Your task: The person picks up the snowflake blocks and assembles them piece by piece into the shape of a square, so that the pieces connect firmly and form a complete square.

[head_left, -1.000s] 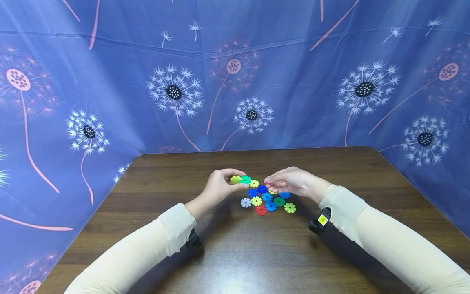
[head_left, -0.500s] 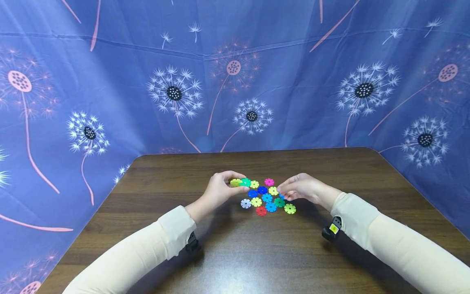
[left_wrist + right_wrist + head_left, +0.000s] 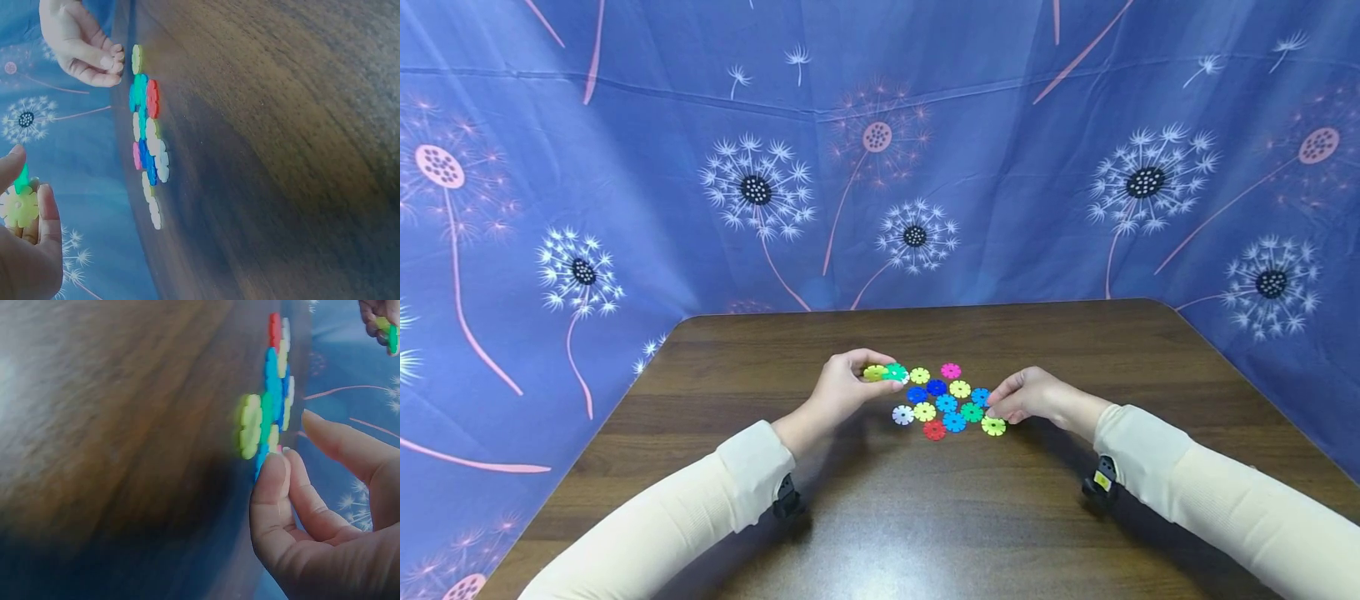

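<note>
Yellow disc and green disc overlap, seemingly slotted at angle, raised above table; left hand pinches them. Loose discs lie clustered alongside. Right hand near lime disc, fingers bent, partly spread, no held piece visible. Likely step: choosing loose disc; next move calls for fingertip pinch on thin rim.
</note>
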A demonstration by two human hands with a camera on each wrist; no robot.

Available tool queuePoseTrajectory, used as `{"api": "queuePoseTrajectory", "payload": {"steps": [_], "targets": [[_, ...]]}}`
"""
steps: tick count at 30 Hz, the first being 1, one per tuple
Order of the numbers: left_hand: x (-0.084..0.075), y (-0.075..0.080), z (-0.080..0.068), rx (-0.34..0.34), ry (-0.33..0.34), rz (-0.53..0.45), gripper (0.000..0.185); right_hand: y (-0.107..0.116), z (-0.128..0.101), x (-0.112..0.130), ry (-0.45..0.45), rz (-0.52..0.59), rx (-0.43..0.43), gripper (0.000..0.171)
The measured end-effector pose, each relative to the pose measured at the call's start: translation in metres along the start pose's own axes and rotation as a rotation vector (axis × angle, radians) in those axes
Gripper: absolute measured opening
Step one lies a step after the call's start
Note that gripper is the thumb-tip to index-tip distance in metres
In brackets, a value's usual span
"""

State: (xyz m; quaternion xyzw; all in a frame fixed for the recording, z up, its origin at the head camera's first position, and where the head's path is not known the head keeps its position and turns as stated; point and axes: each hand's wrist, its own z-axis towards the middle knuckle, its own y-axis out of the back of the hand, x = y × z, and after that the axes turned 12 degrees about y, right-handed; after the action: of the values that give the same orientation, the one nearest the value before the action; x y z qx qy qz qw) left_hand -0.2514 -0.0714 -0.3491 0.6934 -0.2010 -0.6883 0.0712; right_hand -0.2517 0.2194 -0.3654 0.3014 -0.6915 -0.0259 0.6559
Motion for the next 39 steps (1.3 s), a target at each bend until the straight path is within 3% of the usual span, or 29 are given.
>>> {"api": "queuePoseTrajectory", "payload": {"steps": [9,24,29,39], "targets": [[0.0,0.0,-0.001,0.006,0.01,0.008,0.026,-0.003,-0.001,-0.01,-0.018,-0.083,-0.048,0.037],[0.004,-0.002,-0.002,0.015,0.031,0.013,0.028,-0.012,-0.004,-0.013,0.08,-0.303,-0.111,0.035],[0.005,-0.003,-0.001,0.007,0.029,0.008,0.026,-0.01,-0.004,-0.014,0.084,-0.278,-0.107,0.036],[0.009,-0.004,0.0,0.007,0.027,0.028,0.03,-0.003,-0.001,-0.024,0.101,-0.093,-0.082,0.025]]}}
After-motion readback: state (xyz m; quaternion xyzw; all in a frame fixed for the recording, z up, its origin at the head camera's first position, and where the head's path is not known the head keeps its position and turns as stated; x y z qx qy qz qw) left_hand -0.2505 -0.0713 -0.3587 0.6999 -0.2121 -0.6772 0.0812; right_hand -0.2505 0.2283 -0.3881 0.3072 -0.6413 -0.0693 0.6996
